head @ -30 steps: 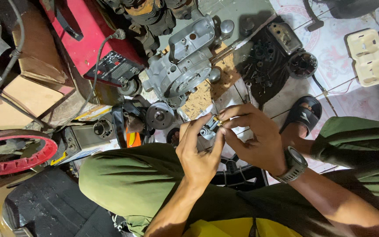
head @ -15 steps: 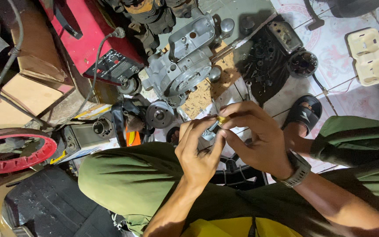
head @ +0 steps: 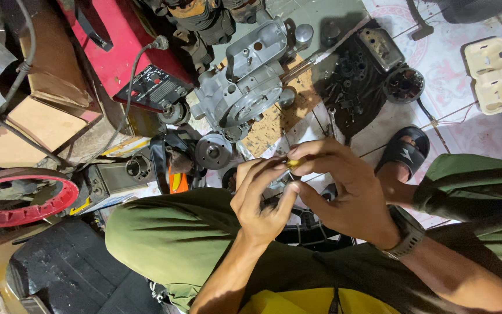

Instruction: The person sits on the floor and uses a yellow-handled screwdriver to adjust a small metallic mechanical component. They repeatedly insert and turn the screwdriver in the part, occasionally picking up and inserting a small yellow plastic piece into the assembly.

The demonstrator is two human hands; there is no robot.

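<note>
I have both hands raised over my knees, fingertips meeting. My left hand (head: 261,200) and right hand (head: 344,189) pinch one small metal part (head: 283,179) with a yellow tip, fingers closed tight on it from both sides. Most of the part is hidden between my fingers. Beyond lie one grey engine casing (head: 245,87), one sandal (head: 403,152) and one red wheel rim (head: 24,197), cut off at the edge.

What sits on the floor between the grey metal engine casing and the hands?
In the head view, a brown chipboard piece lies between the grey metal engine casing and the hands.
</note>
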